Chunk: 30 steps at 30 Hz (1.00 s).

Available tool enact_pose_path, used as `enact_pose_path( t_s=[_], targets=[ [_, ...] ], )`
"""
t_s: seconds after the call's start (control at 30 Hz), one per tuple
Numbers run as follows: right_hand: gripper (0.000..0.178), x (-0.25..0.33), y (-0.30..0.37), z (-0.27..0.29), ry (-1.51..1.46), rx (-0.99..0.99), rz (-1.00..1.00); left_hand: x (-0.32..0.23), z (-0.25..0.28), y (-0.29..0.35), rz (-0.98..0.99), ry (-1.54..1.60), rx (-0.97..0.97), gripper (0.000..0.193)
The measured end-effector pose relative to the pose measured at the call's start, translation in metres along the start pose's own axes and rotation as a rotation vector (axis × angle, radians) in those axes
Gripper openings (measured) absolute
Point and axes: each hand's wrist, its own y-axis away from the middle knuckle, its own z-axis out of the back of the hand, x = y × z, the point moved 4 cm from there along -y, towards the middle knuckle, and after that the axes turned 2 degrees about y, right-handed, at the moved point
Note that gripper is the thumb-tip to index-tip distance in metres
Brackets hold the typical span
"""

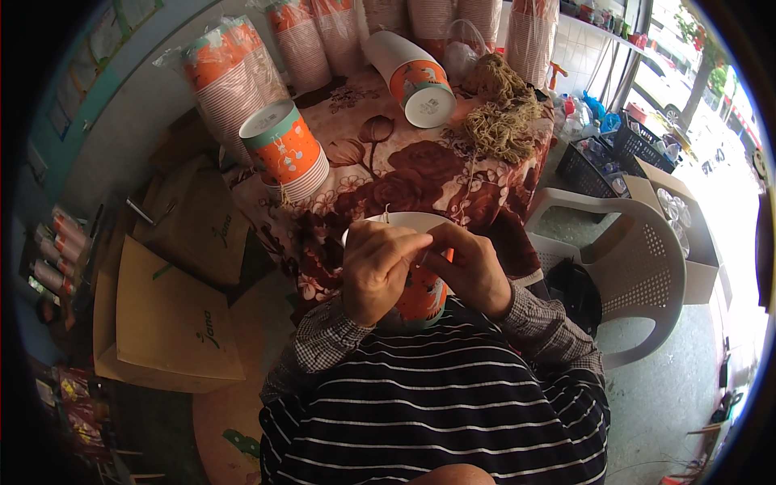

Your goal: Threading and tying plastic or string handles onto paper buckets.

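An orange paper tub (pixel 426 295) with a pale inside stands upright against my lap, at the near edge of the table. Both my hands meet above its near rim, fingertips close together. My left hand (pixel 373 273) is closed, thumb and forefinger pressed in a pinch. My right hand (pixel 471 269) is also pinched, its fingers curled toward the left one. Whatever lies between the fingertips is too small to make out. A thin bit of tan string (pixel 386 213) shows at the tub's far rim, just beyond my left hand.
Upside-down nested tubs (pixel 284 153) stand at left on the flowered tablecloth (pixel 380 153). Another tub stack (pixel 414 81) lies on its side beside tangled tan string (pixel 505 113). Plastic-wrapped stacks (pixel 234 81) line the back. A plastic chair (pixel 638 267) is right, cardboard boxes (pixel 174 307) left.
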Motion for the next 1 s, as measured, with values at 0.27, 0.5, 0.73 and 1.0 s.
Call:
enact_pose_path(
  t_s=[0.27, 0.5, 0.73, 1.0],
  targets=[
    [0.015, -0.011, -0.004, 0.002, -0.094, 0.076, -0.112, 0.004, -0.006, 0.012, 0.289, 0.235, -0.108, 0.020],
    [0.019, -0.013, -0.009, 0.002, -0.024, -0.118, 0.157, 0.006, -0.007, 0.015, 0.338, -0.001, 0.081, 0.015],
    [0.022, -0.014, -0.009, 0.001, 0.000, -0.113, 0.227, 0.014, -0.010, 0.014, 0.530, 0.311, 0.085, 0.017],
    [0.021, -0.021, -0.009, 0.000, -0.108, -0.035, 0.123, 0.020, -0.009, 0.018, 0.629, 0.428, 0.070, 0.011]
  ],
)
